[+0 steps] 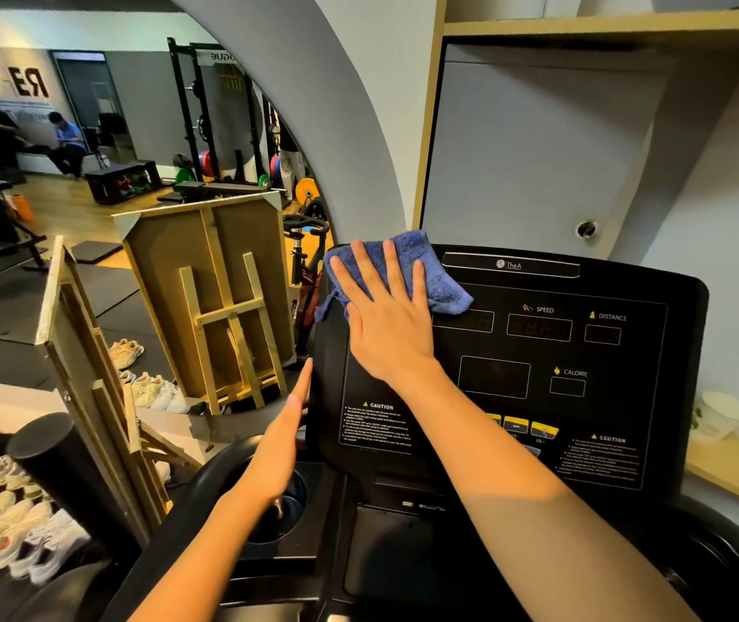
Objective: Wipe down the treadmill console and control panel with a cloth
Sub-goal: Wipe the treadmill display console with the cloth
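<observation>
The black treadmill console point(583, 361) fills the right half of the view, with SPEED, DISTANCE and CALORIE windows and yellow buttons lower down. A blue cloth point(439, 280) lies on its upper left corner. My right hand point(385, 316) presses flat on the cloth with fingers spread. My left hand point(286, 424) rests edge-on against the console's left side, fingers straight and together, holding nothing. Below the panel a cup holder point(282, 509) shows partly behind my left wrist.
A large mirror on the left reflects gym racks, weights and people. A wooden easel point(224, 316) and framed boards stand close to the console's left. Several white shoes point(4, 531) lie lower left. A wooden shelf with a white cup point(717, 419) is at right.
</observation>
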`<state>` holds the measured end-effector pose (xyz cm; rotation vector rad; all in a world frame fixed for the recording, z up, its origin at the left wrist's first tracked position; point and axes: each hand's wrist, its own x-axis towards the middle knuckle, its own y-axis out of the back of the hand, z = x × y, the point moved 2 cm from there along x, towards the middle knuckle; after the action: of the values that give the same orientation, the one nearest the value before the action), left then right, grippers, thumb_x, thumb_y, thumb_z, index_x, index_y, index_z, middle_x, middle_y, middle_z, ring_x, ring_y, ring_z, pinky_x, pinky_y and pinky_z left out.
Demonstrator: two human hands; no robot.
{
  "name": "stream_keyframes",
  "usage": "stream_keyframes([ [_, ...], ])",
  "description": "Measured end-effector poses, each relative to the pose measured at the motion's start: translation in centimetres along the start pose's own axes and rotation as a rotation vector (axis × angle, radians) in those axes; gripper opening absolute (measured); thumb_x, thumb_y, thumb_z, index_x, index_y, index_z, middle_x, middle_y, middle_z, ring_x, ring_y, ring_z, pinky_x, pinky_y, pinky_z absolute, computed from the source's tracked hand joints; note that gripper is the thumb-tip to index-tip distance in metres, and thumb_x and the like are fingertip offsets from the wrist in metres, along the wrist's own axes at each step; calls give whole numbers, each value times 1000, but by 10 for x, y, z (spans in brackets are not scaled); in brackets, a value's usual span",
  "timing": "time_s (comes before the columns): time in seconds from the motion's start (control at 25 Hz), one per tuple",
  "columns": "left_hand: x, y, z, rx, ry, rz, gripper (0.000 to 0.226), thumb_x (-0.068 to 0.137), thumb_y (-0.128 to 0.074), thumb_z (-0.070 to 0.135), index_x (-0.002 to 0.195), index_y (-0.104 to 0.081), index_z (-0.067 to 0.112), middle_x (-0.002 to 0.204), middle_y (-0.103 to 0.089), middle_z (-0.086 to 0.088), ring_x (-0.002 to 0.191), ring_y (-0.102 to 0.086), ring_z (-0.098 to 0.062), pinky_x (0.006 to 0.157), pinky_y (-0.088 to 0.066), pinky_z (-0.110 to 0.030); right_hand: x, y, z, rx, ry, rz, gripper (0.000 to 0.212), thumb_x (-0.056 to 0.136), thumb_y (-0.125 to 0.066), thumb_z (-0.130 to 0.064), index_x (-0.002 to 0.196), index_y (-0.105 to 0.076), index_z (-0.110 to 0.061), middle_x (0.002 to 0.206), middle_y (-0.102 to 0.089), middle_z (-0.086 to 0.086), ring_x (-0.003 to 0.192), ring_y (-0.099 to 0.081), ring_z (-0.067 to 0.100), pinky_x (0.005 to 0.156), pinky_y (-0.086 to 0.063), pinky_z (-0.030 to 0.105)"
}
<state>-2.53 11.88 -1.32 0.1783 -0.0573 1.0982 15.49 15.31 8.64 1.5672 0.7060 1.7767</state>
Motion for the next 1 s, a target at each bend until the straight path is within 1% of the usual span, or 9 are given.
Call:
stream_keyframes([
  [0.12,0,-2,1,7,-4,19,57,93,-16,54,150,-14,49,159,-21,17,144,-24,-10,118,-24,-47,-8,6,30,-42,-27,21,71,102,-39,-38,164,-5,-33,173,1,1,158,7,35,124,-3,63],
  [0.32,-1,-5,2,30,14,27,58,92,-14,55,150,-12,50,156,-19,20,138,-24,-8,107,-27,-37,-31,25,103,-98,-128,26,70,104,-39,-38,164,-3,-33,173,1,4,158,5,36,123,-3,64],
  [0.48,0,-6,-1,43,1,50,49,99,-13,55,148,-12,55,146,-23,34,123,-34,10,100,-29,-31,-52,35,142,-111,-259,5,66,106,-31,-39,163,2,-35,173,4,4,158,7,35,123,-7,66],
  [0.52,0,-6,-2,40,0,56,46,101,-12,53,147,-13,57,147,-23,33,121,-35,11,100,-30,-34,-56,36,144,-107,-281,2,65,106,-28,-40,163,3,-35,173,5,3,158,8,35,123,-7,66],
  [0.6,0,-7,-4,39,1,60,45,101,-13,53,146,-13,59,155,-20,23,129,-34,-1,102,-31,-40,-61,36,141,-83,-328,8,64,106,-24,-41,163,5,-36,173,6,2,158,9,36,122,-7,67],
  [0.68,0,-9,-3,47,-4,62,46,100,-14,56,146,-13,59,158,-18,17,135,-28,-9,102,-32,-38,-65,34,132,-42,-377,14,65,106,-28,-41,163,4,-35,173,6,2,157,9,37,121,-6,68],
  [0.8,1,-10,-2,18,-16,68,48,99,-15,57,147,-14,56,158,-22,17,131,-37,-1,98,-38,-29,-82,27,119,-18,-406,-3,66,105,-30,-40,163,2,-34,173,8,2,157,10,38,121,-6,69],
  [0.92,1,-10,-5,22,-33,60,50,96,-17,62,146,-14,60,161,-19,15,144,-26,-10,115,-27,-49,-108,17,106,-14,-388,-48,64,105,-25,-42,163,2,-33,173,9,3,157,12,38,120,-6,69],
  [1.0,1,-10,-7,32,-36,59,51,95,-17,62,146,-13,59,162,-17,17,148,-18,-14,118,-19,-56,-127,12,95,-6,-383,-89,64,104,-18,-45,163,2,-32,173,10,3,157,13,38,120,-6,69],
])
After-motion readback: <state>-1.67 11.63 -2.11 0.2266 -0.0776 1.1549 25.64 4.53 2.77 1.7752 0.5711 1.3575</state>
